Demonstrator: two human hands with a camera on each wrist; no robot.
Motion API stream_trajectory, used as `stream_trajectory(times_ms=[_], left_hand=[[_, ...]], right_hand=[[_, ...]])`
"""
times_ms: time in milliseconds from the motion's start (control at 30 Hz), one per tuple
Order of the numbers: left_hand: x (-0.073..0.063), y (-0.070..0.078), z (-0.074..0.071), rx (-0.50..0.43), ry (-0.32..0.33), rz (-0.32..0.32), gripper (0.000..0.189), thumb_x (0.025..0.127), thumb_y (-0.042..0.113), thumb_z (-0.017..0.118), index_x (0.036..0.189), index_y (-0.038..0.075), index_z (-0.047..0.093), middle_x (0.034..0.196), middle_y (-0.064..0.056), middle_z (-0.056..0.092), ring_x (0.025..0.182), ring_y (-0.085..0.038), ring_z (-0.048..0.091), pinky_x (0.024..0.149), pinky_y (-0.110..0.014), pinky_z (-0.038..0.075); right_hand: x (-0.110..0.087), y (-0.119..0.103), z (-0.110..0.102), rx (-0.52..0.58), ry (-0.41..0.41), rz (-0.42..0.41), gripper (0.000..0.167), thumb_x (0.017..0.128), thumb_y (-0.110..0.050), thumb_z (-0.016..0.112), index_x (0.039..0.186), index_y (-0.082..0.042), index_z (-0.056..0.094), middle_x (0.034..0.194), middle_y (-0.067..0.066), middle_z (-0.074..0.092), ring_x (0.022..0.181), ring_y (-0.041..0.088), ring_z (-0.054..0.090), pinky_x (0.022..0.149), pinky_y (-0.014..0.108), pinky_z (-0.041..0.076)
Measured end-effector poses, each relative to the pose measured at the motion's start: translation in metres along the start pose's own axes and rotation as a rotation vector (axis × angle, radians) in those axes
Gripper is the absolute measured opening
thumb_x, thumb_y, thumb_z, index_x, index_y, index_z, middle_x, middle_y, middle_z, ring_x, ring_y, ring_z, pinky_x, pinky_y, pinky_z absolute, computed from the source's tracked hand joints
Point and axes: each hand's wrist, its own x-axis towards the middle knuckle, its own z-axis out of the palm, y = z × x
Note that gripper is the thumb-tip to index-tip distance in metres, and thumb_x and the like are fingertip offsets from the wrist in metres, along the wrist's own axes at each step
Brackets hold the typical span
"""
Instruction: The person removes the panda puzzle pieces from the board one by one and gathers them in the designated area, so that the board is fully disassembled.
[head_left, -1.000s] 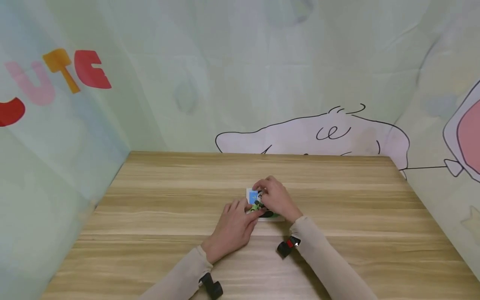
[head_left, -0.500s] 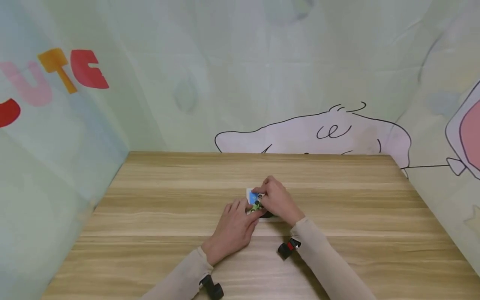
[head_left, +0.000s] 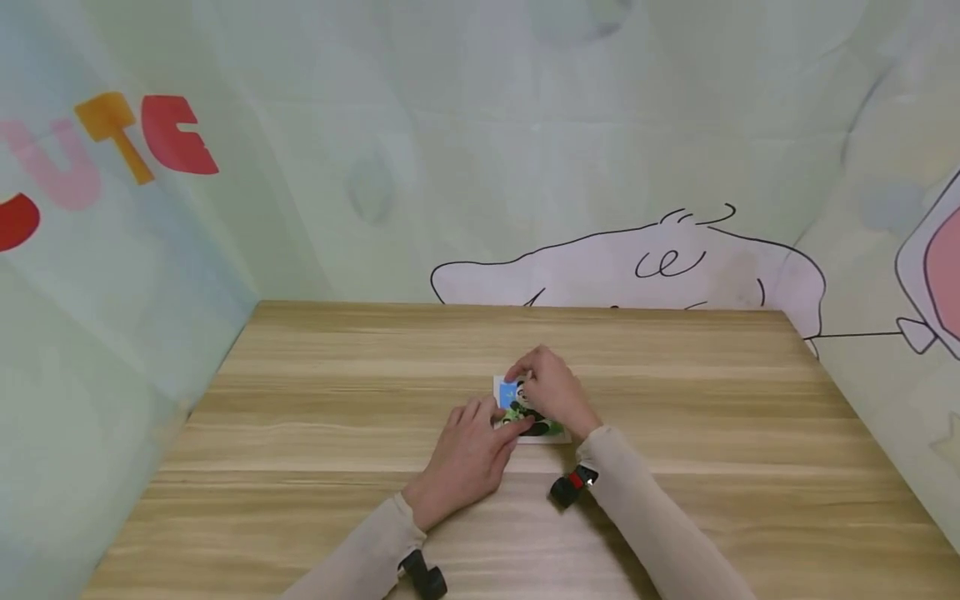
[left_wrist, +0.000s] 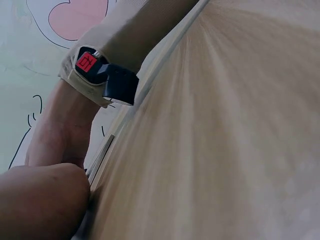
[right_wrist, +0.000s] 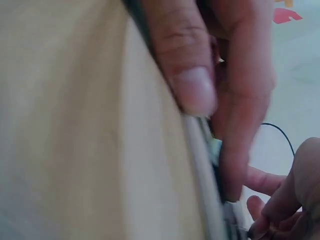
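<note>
A small white-bordered picture board of a panda (head_left: pixel 538 427), with blue and green areas, lies flat on the wooden table. My left hand (head_left: pixel 463 454) holds its lower left corner, the thumb reaching over the picture and other fingers at the left edge. Over the upper right part is my right hand (head_left: pixel 553 390), its fingertips touching the board, with thumb and index finger apart. In the right wrist view the right thumb (right_wrist: pixel 192 87) is close to the board's edge; I see no separate piece between thumb and finger. The right hand covers part of the picture.
The wooden table (head_left: pixel 337 358) surrounds the board on every side. Behind it hangs a pale printed backdrop (head_left: pixel 480 167) with cartoon drawings and letters. A black wrist camera (head_left: pixel 566 492) sits on the right sleeve, and another black camera (head_left: pixel 427 577) on the left.
My right hand's thumb and index finger came closer together half a second ago, and are now apart again, slightly higher, showing more of the panda. My left hand stays still.
</note>
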Motion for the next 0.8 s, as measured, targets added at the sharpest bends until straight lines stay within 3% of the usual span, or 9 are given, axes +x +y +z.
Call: stream_trajectory(times_ms=[167,367,800], left_hand=[[-0.001,0.002,0.001,0.039,0.002,0.012,0.032,0.109,0.027,0.059,0.137,0.032,0.075,0.118,-0.006,0.063,0.097,-0.022,0.051,0.089,-0.045,0.049],[0.000,0.003,0.001,0.064,0.026,0.022,0.027,0.108,0.027,0.060,0.130,0.030,0.075,0.116,-0.005,0.063,0.100,-0.023,0.054,0.089,-0.045,0.050],[-0.001,0.005,-0.001,0.095,0.016,0.030,0.029,0.108,0.029,0.060,0.133,0.032,0.076,0.112,-0.003,0.061,0.090,-0.019,0.046,0.085,-0.040,0.048]], right_hand=[[-0.008,0.001,0.009,-0.103,0.067,-0.056,0.033,0.084,0.005,0.059,0.098,-0.013,0.082,0.126,0.012,0.067,0.100,0.026,0.066,0.076,0.041,0.054],[-0.015,0.000,0.010,-0.220,0.113,-0.112,0.039,0.079,0.005,0.062,0.106,-0.013,0.084,0.127,0.010,0.066,0.102,0.025,0.066,0.063,0.033,0.048],[-0.009,0.001,0.008,-0.149,0.021,-0.047,0.033,0.081,0.005,0.062,0.104,-0.014,0.075,0.123,0.008,0.066,0.099,0.022,0.062,0.071,0.037,0.050]])
